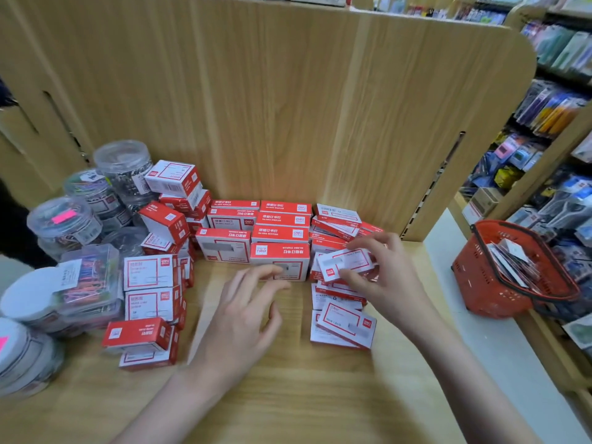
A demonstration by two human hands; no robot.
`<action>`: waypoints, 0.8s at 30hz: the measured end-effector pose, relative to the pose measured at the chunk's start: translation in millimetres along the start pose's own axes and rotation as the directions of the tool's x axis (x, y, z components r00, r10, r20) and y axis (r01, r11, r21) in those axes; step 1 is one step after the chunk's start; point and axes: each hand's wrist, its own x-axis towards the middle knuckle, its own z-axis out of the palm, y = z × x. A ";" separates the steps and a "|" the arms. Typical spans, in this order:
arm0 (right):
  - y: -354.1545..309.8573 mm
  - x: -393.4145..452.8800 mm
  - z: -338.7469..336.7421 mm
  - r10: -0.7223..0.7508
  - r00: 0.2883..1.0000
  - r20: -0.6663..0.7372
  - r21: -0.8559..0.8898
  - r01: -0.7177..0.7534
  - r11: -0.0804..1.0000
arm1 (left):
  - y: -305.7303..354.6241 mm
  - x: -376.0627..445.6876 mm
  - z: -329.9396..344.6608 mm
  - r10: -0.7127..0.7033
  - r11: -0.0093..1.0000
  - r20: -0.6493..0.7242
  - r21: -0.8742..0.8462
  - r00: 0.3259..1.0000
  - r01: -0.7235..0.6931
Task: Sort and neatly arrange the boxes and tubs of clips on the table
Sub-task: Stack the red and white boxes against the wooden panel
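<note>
Many red-and-white boxes lie on the wooden table (pixel 288 395). A neat block of staple boxes (pixel 282 233) stands at the back centre. My right hand (pixel 381 277) pinches a flat red-and-white box (pixel 346 262) above a loose pile of flat boxes (pixel 344 322) on the right. My left hand (pixel 246 312) hovers over the table with relaxed fingers, holding nothing, just in front of the staple block. More cube-like boxes (pixel 149 293) are stacked on the left. Clear round tubs of clips (pixel 123 166) and a square tub of coloured clips (pixel 89 280) crowd the far left.
A tall wooden panel (pixel 288 107) closes off the back of the table. A red shopping basket (pixel 512 270) with packets in it sits on a white ledge at the right. Shop shelves (pixel 551 123) of stationery rise behind it.
</note>
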 end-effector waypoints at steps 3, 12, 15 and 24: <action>-1.7 0.0 -0.2 -0.018 0.999 0.052 -0.048 0.020 0.999 | 2.5 3.6 2.3 -0.015 1.000 0.053 0.011 0.998 0.014; -0.5 0.3 9.3 -0.117 0.992 -0.050 -0.208 0.104 0.973 | 0.7 3.7 7.8 -0.018 1.000 0.068 -0.008 0.998 0.019; -10.7 3.5 4.6 -0.207 0.973 -0.100 -0.150 0.191 0.970 | 2.6 3.4 1.0 -0.037 0.999 -0.006 0.000 0.999 0.037; -66.3 20.0 47.5 -0.354 0.935 -0.021 -0.035 0.353 0.935 | -10.0 -2.1 -77.4 -0.055 0.998 -0.195 0.019 0.979 0.060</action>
